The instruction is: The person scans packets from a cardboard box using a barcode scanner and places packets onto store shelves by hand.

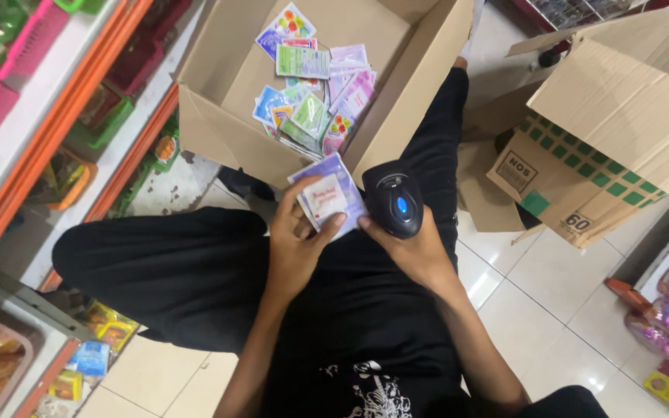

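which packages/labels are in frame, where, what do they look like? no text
Sachet stack: in left hand, flat, lilac with a white-and-red one on top.
Barcode scanner: in right hand, black, blue light.
Loose sachets: inside open brown carton, mixed blue, green, pink, white.
Second carton: right, brown, green checks, small white label.
Shelf packets: lower left, yellow and blue.

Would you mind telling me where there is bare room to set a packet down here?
Bare cardboard shows in the open box left of the packet pile. Bare tile floor lies between the person's right leg and the printed carton. The lap is crowded by both hands.
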